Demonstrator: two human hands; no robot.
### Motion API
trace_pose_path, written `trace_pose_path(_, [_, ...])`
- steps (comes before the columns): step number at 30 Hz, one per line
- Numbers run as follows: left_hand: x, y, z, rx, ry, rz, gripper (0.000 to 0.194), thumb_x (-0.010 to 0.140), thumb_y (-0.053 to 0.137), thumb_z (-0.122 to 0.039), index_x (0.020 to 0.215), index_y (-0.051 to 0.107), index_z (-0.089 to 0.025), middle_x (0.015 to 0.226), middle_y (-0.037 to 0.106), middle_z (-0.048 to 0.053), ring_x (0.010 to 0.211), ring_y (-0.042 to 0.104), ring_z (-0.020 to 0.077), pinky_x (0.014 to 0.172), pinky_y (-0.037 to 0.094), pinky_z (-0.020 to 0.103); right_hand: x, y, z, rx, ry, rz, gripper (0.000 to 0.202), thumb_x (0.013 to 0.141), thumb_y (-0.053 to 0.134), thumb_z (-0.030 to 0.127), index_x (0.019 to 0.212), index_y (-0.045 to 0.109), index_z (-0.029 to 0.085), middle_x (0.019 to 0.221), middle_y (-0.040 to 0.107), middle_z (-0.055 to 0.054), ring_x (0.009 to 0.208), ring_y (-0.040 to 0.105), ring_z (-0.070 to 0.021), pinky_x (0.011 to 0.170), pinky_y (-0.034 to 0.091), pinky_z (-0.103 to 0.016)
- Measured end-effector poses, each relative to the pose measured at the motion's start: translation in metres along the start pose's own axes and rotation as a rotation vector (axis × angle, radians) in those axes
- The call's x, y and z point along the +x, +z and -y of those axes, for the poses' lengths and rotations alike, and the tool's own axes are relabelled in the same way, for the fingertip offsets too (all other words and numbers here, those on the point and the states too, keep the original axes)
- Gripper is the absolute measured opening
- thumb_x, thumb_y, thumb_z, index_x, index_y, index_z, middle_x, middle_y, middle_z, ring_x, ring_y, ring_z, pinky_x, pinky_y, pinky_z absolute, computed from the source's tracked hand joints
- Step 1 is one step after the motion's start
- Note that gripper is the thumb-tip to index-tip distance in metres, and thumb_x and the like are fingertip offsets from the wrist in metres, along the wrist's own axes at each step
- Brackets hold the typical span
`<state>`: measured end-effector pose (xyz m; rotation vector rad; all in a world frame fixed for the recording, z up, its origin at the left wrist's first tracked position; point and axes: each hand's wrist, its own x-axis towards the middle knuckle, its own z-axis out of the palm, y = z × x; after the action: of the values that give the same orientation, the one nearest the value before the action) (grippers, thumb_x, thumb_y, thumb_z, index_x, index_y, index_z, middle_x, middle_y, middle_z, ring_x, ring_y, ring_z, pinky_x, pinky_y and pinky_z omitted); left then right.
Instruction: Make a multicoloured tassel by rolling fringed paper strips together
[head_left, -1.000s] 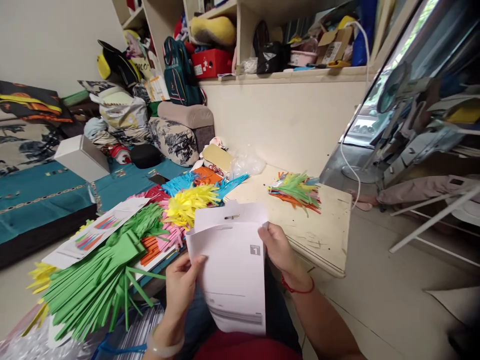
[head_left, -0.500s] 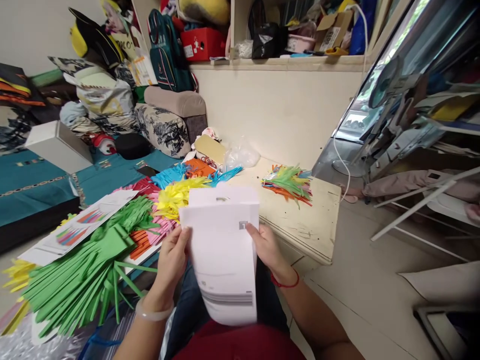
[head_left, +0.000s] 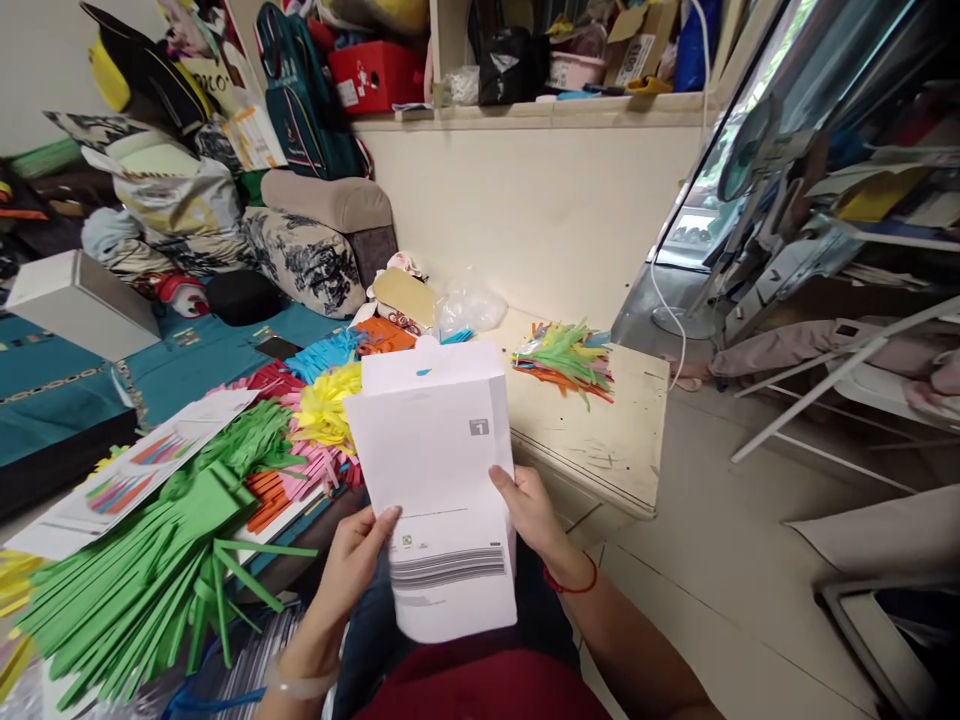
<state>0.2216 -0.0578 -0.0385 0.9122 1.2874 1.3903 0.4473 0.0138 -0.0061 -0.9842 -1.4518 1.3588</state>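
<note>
A white printed card sheet (head_left: 442,460) with a hang slot at its top and barcode-like lines near the bottom is held over the lap. My left hand (head_left: 356,550) pinches its left edge, low down, thumb on the front. On the right edge, my right hand (head_left: 529,505) grips it with the thumb on the front. Both hands' other fingers are partly hidden behind it. Left of the sheet lie green paper strips (head_left: 142,580), a yellow bunch (head_left: 326,405), pink strips (head_left: 319,468) and a printed picture sheet (head_left: 135,470).
A bundle of multicoloured strips (head_left: 566,360) lies on the cream tabletop (head_left: 600,450). Behind it is a clear plastic bag (head_left: 471,302). A white box (head_left: 86,300) and cushions stand at the back left. A white metal frame (head_left: 810,400) is at the right.
My left hand has slid down the sheet's left edge. The right hand sits slightly lower on its edge. The view has shifted a little, and the sheet's print is sharper.
</note>
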Motion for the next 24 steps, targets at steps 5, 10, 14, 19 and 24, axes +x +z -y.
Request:
trace_pose_path(5, [-0.002, 0.004, 0.013, -0.099, -0.002, -0.159, 0.045, 0.071, 0.072, -0.052, 0.091, 0.072, -0.011, 0.080, 0.073, 0.009, 0.070, 0.064, 0.0203, 0.066, 0.053, 0.031, -0.022, -0.002, -0.020, 0.078, 0.114, 0.125, 0.050, 0.080, 0.059, 0.062, 0.073, 0.065, 0.012, 0.067, 0.063, -0.003, 0.060, 0.054, -0.0137, 0.056, 0.042, -0.025])
trace_pose_path(10, [-0.011, 0.009, 0.024, 0.026, -0.046, 0.085, 0.046, 0.074, 0.068, -0.055, 0.089, 0.073, -0.012, 0.082, 0.074, 0.011, 0.075, 0.066, 0.0241, 0.074, 0.054, 0.037, -0.033, -0.008, -0.029, 0.079, 0.104, 0.016, 0.052, 0.083, 0.055, 0.061, 0.070, 0.065, 0.012, 0.064, 0.064, -0.004, 0.062, 0.058, -0.0171, 0.059, 0.047, -0.028])
trace_pose_path(14, [-0.021, 0.005, 0.029, 0.215, 0.018, 0.062, 0.046, 0.072, 0.067, -0.057, 0.079, 0.074, -0.013, 0.074, 0.073, 0.010, 0.069, 0.065, 0.0247, 0.070, 0.053, 0.036, -0.014, -0.018, -0.015, 0.155, 0.010, 0.023, 0.044, 0.079, 0.065, 0.054, 0.102, 0.064, 0.017, 0.089, 0.071, -0.006, 0.080, 0.065, -0.0201, 0.072, 0.053, -0.031])
trace_pose_path(19, [-0.004, 0.010, 0.006, 0.080, 0.108, 0.149, 0.053, 0.067, 0.075, -0.051, 0.109, 0.067, -0.019, 0.099, 0.071, 0.011, 0.091, 0.065, 0.0248, 0.078, 0.052, 0.032, 0.013, -0.018, 0.003, 0.112, -0.184, -0.258, 0.042, 0.083, 0.063, 0.043, 0.117, 0.053, 0.020, 0.116, 0.066, -0.009, 0.107, 0.061, -0.0215, 0.095, 0.048, -0.035])
trace_pose_path(24, [0.031, 0.032, -0.043, -0.270, 0.397, -0.085, 0.052, 0.066, 0.079, -0.046, 0.107, 0.054, -0.028, 0.089, 0.063, 0.000, 0.072, 0.060, 0.0109, 0.063, 0.047, 0.019, 0.008, -0.003, 0.012, 0.024, -0.228, -0.147, 0.042, 0.086, 0.058, 0.041, 0.122, 0.051, 0.020, 0.120, 0.063, -0.010, 0.108, 0.059, -0.0209, 0.095, 0.047, -0.035])
